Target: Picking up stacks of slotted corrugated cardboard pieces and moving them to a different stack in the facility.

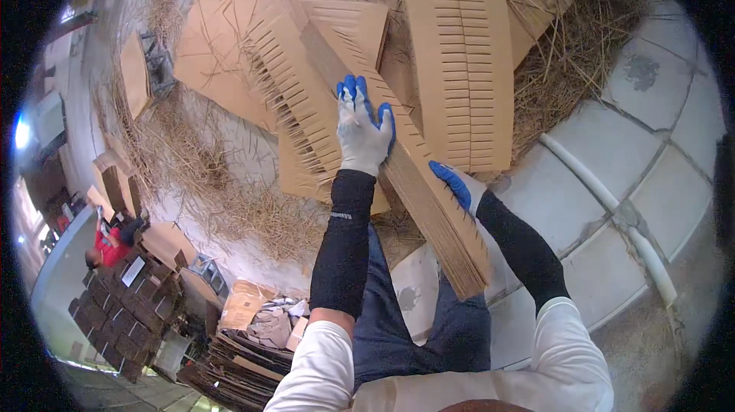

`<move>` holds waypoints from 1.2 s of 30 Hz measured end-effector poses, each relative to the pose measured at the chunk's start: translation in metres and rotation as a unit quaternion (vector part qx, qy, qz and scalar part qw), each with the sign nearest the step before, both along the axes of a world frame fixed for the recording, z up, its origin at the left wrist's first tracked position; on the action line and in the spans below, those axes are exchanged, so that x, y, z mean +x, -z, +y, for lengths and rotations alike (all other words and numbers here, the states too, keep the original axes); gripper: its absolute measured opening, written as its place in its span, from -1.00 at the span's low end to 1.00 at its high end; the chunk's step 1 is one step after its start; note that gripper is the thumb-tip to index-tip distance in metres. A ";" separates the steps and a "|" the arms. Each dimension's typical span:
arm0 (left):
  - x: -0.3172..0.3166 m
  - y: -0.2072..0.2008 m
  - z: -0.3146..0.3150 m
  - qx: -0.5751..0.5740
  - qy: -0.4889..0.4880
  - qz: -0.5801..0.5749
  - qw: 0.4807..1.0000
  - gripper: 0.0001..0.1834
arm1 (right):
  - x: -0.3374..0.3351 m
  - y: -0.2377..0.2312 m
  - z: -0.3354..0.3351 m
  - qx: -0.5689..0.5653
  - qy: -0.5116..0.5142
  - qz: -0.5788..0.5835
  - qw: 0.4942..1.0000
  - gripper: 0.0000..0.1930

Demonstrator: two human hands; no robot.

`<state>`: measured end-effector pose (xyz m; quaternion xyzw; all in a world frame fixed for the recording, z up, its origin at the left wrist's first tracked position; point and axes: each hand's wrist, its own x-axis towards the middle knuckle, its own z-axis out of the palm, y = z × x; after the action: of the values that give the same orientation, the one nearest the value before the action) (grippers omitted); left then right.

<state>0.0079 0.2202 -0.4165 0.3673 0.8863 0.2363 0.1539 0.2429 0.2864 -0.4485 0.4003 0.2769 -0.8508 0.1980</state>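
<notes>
A thick bundle of slotted cardboard strips (432, 217) slants across the middle, its near end above my legs. My left hand (362, 130), in a white glove with blue fingertips, lies against the bundle's left side. Its fingers are stretched out and its thumb stands apart. Lower down, my right hand (461, 186), gloved alike, is closed on the bundle's right edge; part of its grip is hidden. Left of the bundle lies a slotted cardboard sheet (295, 79) with bent-open slits. Another slotted cardboard sheet (467, 52) lies to the right.
Straw-like cardboard scraps (218, 171) cover much of the floor around. A white pipe (605, 194) runs over the tiles at right. At lower left stand a pile of flat cardboard (230, 370) and dark stacked bundles (122, 312). A person in red (111, 247) is beyond them.
</notes>
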 end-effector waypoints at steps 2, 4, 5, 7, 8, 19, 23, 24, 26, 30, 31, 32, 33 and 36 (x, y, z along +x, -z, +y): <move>0.001 -0.015 0.019 0.008 0.012 0.004 1.000 -0.26 | 0.017 0.015 -0.013 0.113 0.011 0.054 0.992 -0.38; 0.003 -0.036 0.027 0.029 0.023 0.022 0.999 -0.29 | 0.015 -0.012 -0.001 0.120 0.011 0.034 0.992 -0.41; 0.007 -0.045 0.035 0.046 0.032 0.020 0.998 -0.29 | 0.014 -0.023 0.009 0.104 0.033 0.025 0.994 -0.41; 0.014 -0.071 0.053 0.081 0.051 0.022 0.995 -0.29 | 0.016 -0.040 0.026 0.073 0.079 0.014 0.994 -0.43; 0.020 -0.079 0.065 0.105 0.060 0.013 0.993 -0.29 | 0.029 -0.032 0.031 0.141 0.075 -0.058 0.985 -0.44; 0.108 -0.010 0.179 0.201 -0.059 -0.206 0.956 -0.11 | 0.078 -0.007 0.173 0.351 0.222 -0.044 0.909 -0.59; 0.137 0.028 0.168 0.055 -0.063 -0.276 0.957 -0.07 | 0.085 0.044 0.197 0.358 0.254 -0.071 0.896 -0.65; 0.141 0.039 0.164 0.020 -0.057 -0.285 0.957 -0.07 | 0.085 0.055 0.199 0.374 0.223 -0.109 0.894 -0.66; 0.145 0.053 0.161 -0.016 -0.054 -0.303 0.951 -0.09 | 0.083 0.072 0.199 0.376 0.241 -0.095 0.890 -0.66; 0.142 0.071 0.152 -0.031 -0.063 -0.314 0.947 -0.16 | 0.066 0.077 0.194 0.379 0.213 -0.087 0.896 -0.64; 0.142 0.074 0.151 -0.034 -0.061 -0.311 0.948 -0.18 | 0.063 0.078 0.194 0.379 0.209 -0.080 0.898 -0.64; 0.143 0.077 0.152 -0.025 -0.064 -0.298 0.952 -0.21 | 0.069 0.091 0.196 0.413 0.173 -0.088 0.890 -0.65; 0.144 0.078 0.151 -0.018 -0.069 -0.285 0.956 -0.24 | 0.067 0.092 0.197 0.406 0.178 -0.086 0.892 -0.65; 0.145 0.083 0.151 -0.020 -0.077 -0.276 0.958 -0.28 | 0.067 0.098 0.199 0.415 0.171 -0.084 0.890 -0.64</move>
<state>0.1532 0.3710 -0.4996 0.2151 0.8395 0.3223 0.3809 0.3098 0.4856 -0.5463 0.5573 0.5144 -0.6420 -0.1124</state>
